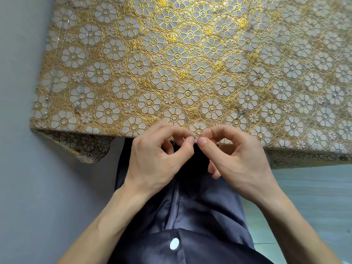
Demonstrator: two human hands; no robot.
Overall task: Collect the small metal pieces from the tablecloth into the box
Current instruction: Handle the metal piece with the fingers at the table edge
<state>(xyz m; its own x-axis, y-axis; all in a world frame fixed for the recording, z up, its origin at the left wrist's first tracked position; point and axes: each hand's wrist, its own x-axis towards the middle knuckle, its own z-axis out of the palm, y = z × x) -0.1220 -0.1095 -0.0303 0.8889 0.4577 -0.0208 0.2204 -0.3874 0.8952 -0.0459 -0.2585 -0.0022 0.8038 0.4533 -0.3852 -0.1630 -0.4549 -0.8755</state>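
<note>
A gold flower-patterned tablecloth (190, 54) covers the table. Small grey metal pieces lie on it: one cluster (240, 113) right of centre near the front edge, a tiny one (238, 70) further back, others (78, 109) along the left side. My left hand (158, 159) and my right hand (236, 157) meet at the front edge, thumb and forefinger tips pinched together and almost touching each other. Whatever is between the fingertips is too small to make out. No box is in view.
The cloth hangs over the table's front edge (85, 147) and left side. A grey wall or floor (19, 130) lies to the left. My dark trousers and shirt (190, 216) fill the space below the hands.
</note>
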